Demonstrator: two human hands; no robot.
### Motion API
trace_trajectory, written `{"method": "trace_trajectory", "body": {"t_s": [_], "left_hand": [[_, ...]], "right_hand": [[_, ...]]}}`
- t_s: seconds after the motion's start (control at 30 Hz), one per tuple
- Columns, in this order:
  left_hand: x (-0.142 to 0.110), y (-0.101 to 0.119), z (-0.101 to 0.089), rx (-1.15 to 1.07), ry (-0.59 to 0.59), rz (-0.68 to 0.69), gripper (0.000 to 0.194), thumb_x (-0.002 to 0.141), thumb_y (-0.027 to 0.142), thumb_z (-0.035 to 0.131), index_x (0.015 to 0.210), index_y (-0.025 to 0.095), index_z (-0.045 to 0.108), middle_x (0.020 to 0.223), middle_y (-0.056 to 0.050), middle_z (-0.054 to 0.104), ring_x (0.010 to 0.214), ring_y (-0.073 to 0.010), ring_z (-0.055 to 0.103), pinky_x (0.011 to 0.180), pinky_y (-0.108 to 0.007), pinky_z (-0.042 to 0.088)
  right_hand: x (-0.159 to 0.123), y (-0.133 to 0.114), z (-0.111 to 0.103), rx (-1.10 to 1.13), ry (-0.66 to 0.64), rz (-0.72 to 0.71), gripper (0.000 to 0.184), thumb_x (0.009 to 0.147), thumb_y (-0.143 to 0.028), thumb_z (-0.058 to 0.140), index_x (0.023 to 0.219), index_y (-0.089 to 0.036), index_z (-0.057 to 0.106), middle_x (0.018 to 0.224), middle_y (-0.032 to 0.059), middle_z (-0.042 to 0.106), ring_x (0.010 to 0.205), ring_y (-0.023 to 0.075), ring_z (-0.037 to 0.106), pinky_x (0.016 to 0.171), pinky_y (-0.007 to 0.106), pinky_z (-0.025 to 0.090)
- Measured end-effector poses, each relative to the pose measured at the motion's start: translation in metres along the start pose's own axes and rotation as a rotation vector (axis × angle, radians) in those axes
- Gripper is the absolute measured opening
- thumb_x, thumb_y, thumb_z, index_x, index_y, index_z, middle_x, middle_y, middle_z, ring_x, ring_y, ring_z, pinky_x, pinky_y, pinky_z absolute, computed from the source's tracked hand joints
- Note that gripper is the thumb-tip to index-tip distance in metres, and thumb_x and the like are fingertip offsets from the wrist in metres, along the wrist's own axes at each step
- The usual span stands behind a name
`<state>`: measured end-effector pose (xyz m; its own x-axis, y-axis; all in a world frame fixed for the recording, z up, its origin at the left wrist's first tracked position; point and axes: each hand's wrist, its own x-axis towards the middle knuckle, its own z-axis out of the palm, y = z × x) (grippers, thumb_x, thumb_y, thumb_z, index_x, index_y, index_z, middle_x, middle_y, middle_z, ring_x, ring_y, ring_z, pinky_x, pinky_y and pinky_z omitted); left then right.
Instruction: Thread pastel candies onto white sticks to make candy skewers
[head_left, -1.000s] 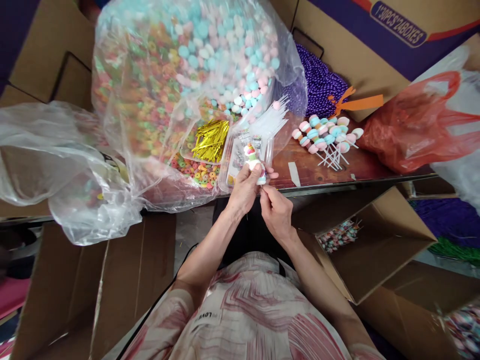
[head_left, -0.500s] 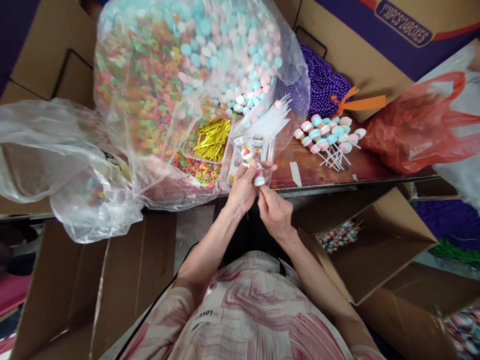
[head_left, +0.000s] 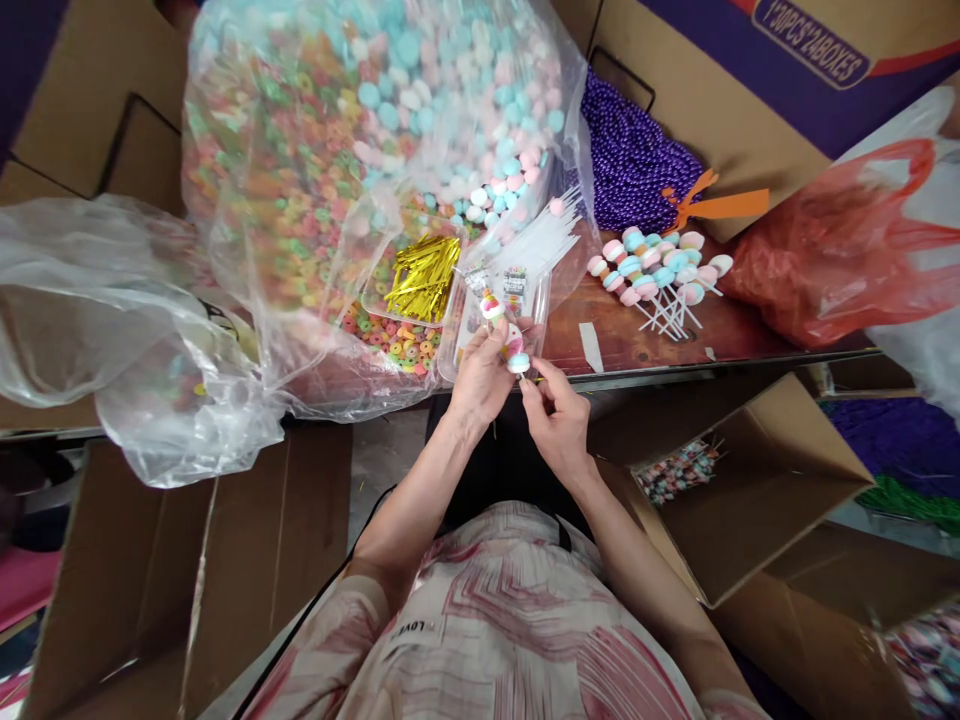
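Note:
My left hand (head_left: 481,378) is closed round a candy skewer (head_left: 517,362), with a pale blue and white piece showing at its lower end and pink above. The thumb and forefinger of my right hand (head_left: 561,412) pinch the short white stick under that piece. Just beyond my left fingers, a colourful candy piece or printed wrapper (head_left: 491,305) shows, too small to make out fully. Behind the hands stands a clear plastic tray (head_left: 448,362) with small printed packets (head_left: 515,285) and white sticks (head_left: 551,235).
A big clear bag of candy rings (head_left: 300,200) and marshmallows (head_left: 450,90) fills the back left. Gold twist ties (head_left: 424,277) lie in a small tray. Finished candy skewers (head_left: 660,265), purple beads (head_left: 637,160) and a red bag (head_left: 825,250) are rightward. An open carton (head_left: 780,500) stands below.
My right hand has moved slightly right and down along the stick. The skewer's lower end now shows pale blue, and my left fingers have shifted a little.

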<state>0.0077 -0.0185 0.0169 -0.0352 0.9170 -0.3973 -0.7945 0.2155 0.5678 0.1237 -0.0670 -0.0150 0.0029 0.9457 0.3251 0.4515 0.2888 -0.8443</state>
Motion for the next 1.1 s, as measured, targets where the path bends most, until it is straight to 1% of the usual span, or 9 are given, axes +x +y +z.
{"method": "trace_trajectory", "body": {"t_s": [0.1,0.17,0.37,0.5,0.6,0.7,0.83,0.93,1.1], "left_hand": [[0.002,0.003,-0.002,0.022,0.01,-0.004,0.022,0.087,0.032,0.085,0.087,0.02,0.067,0.094,-0.006,0.083,0.116,-0.0262,0.079,0.097,-0.034,0.062],[0.002,0.005,-0.002,0.056,0.004,0.015,0.023,0.084,0.03,0.088,0.088,0.019,0.069,0.094,-0.006,0.083,0.111,-0.0262,0.081,0.095,-0.034,0.063],[-0.001,0.008,-0.004,0.175,-0.022,0.007,0.03,0.076,0.029,0.094,0.091,0.018,0.07,0.096,-0.008,0.085,0.099,-0.0262,0.083,0.089,-0.035,0.064],[-0.002,0.006,-0.003,0.167,-0.045,-0.01,0.033,0.076,0.028,0.095,0.096,0.019,0.069,0.1,-0.009,0.085,0.105,-0.0275,0.083,0.093,-0.036,0.065],[-0.003,0.005,-0.001,0.141,-0.032,-0.015,0.034,0.078,0.026,0.094,0.099,0.019,0.069,0.106,-0.009,0.085,0.114,-0.0294,0.081,0.099,-0.038,0.063],[-0.004,0.005,0.0,0.135,-0.038,-0.033,0.03,0.08,0.026,0.092,0.096,0.018,0.068,0.108,-0.01,0.085,0.121,-0.0303,0.078,0.103,-0.04,0.062],[-0.005,0.006,0.003,0.107,-0.065,-0.067,0.028,0.085,0.031,0.09,0.086,0.018,0.064,0.107,-0.01,0.084,0.125,-0.0311,0.076,0.105,-0.041,0.061],[-0.005,0.005,0.005,0.088,-0.061,-0.074,0.027,0.087,0.031,0.088,0.086,0.018,0.065,0.103,-0.01,0.084,0.125,-0.031,0.076,0.105,-0.042,0.061],[-0.008,0.003,0.007,0.136,-0.06,-0.059,0.022,0.087,0.027,0.087,0.084,0.017,0.068,0.095,-0.008,0.084,0.12,-0.028,0.078,0.104,-0.038,0.061]], "right_hand": [[0.003,0.0,-0.004,0.046,-0.02,-0.003,0.029,0.1,-0.031,0.06,0.12,-0.016,0.075,0.063,-0.0045,0.059,0.051,0.0111,0.05,0.055,0.025,0.048],[0.005,0.001,-0.006,0.045,-0.019,-0.003,0.03,0.1,-0.031,0.06,0.12,-0.016,0.076,0.065,-0.0029,0.064,0.052,0.0114,0.053,0.057,0.026,0.051],[0.007,0.007,-0.014,-0.048,-0.003,-0.079,0.032,0.101,-0.031,0.059,0.126,-0.02,0.077,0.09,0.006,0.083,0.068,0.0164,0.074,0.07,0.029,0.063],[0.007,0.012,-0.016,-0.111,0.015,-0.211,0.032,0.103,-0.026,0.057,0.126,-0.02,0.079,0.111,0.011,0.085,0.09,0.0213,0.083,0.085,0.031,0.068],[0.007,0.013,-0.015,-0.154,-0.004,-0.239,0.034,0.103,-0.023,0.056,0.126,-0.021,0.08,0.116,0.0102,0.085,0.099,0.023,0.084,0.092,0.033,0.068],[0.009,0.01,-0.013,-0.13,-0.014,-0.194,0.032,0.103,-0.025,0.057,0.124,-0.022,0.081,0.114,0.0091,0.085,0.096,0.0225,0.084,0.09,0.033,0.068],[0.012,0.004,-0.01,-0.05,0.033,-0.124,0.028,0.103,-0.029,0.059,0.12,-0.023,0.081,0.112,0.0076,0.086,0.091,0.0206,0.083,0.086,0.033,0.068],[0.014,0.001,-0.009,-0.012,0.058,-0.108,0.026,0.102,-0.028,0.06,0.116,-0.022,0.081,0.109,0.0075,0.086,0.089,0.0202,0.082,0.085,0.033,0.067],[0.013,-0.002,-0.006,0.019,0.058,0.004,0.023,0.101,-0.032,0.061,0.109,-0.022,0.08,0.099,0.006,0.085,0.079,0.018,0.077,0.079,0.032,0.063]]}}
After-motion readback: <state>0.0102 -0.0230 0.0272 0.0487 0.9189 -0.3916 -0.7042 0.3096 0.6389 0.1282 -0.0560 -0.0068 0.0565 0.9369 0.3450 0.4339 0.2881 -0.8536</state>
